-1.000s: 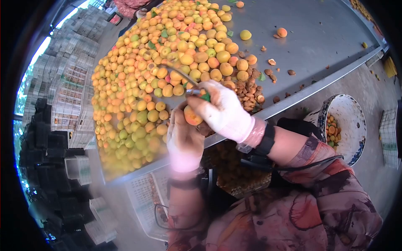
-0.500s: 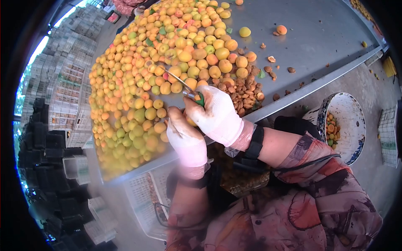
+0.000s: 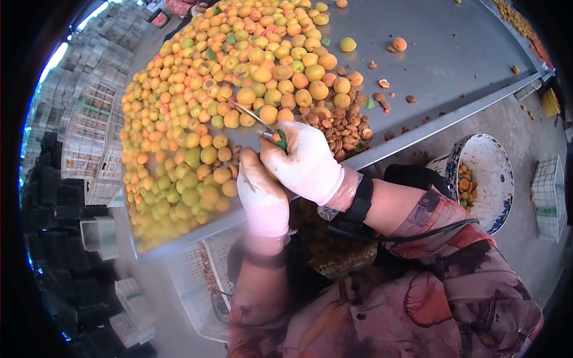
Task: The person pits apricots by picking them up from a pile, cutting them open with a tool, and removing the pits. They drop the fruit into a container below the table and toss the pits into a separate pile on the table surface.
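Note:
My right hand (image 3: 307, 162), in a white glove, is closed round a knife (image 3: 255, 117) with a green handle; the thin blade points up and left over the apricots. My left hand (image 3: 262, 191), gloved with stained fingertips, is closed close beside it at the table's near edge. Between the two hands a sliver of a yellow apricot (image 3: 272, 175) shows, mostly covered by the fingers. A big heap of yellow and orange apricots (image 3: 185, 110) spreads ahead and to the left. Brown apricot pits (image 3: 345, 132) lie piled just beyond my right hand.
The metal table (image 3: 430, 53) has a raised rim and a few scattered pits and fruits. A speckled white bucket (image 3: 496, 173) holding apricot pieces stands at right, near a white crate (image 3: 548, 200). Another white crate (image 3: 200, 292) sits below; stacked crates (image 3: 92, 134) line the left.
The whole view has shifted slightly. Both hands stay together in nearly the same pose, with the knife still in my right hand.

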### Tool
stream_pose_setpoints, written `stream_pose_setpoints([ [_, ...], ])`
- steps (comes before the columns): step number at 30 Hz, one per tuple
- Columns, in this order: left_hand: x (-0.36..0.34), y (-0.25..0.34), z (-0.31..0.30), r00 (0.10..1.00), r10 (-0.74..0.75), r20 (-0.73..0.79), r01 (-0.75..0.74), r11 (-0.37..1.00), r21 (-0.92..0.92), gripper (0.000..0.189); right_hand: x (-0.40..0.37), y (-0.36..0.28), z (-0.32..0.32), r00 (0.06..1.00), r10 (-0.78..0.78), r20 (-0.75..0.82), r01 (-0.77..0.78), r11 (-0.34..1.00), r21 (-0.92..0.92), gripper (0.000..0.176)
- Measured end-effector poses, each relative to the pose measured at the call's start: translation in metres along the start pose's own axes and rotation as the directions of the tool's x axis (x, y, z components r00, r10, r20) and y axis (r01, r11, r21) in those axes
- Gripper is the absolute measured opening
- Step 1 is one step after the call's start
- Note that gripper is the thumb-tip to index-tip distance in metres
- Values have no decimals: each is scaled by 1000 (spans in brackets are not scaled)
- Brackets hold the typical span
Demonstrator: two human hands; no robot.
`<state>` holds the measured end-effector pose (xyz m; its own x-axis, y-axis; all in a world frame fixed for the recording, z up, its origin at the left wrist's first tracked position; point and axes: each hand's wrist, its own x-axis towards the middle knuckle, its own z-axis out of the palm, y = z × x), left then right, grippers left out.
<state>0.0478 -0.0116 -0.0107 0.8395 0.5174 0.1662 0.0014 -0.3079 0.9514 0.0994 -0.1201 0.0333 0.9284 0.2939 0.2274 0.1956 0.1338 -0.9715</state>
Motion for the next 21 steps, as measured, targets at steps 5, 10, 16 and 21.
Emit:
stream_pose_setpoints([
  [5, -12, 7, -9, 993, 113, -27, -106, 976, 192, 28, -7, 9, -1, 975, -176, 134, 209, 932, -297, 26],
  [10, -22, 32, -19, 992, -93, 81, 91, 995, 29, 27, -13, 12, -3, 915, -306, 263, 385, 855, -347, 28],
  [16, -10, 37, -21, 807, -550, 213, 565, 616, -549, 48, -11, 12, 8, 945, -258, 203, 311, 901, -302, 28],
  [21, -12, 32, -33, 799, -340, 496, 592, 589, -550, 52, -11, 12, 12, 970, -175, 167, 215, 940, -264, 30],
])
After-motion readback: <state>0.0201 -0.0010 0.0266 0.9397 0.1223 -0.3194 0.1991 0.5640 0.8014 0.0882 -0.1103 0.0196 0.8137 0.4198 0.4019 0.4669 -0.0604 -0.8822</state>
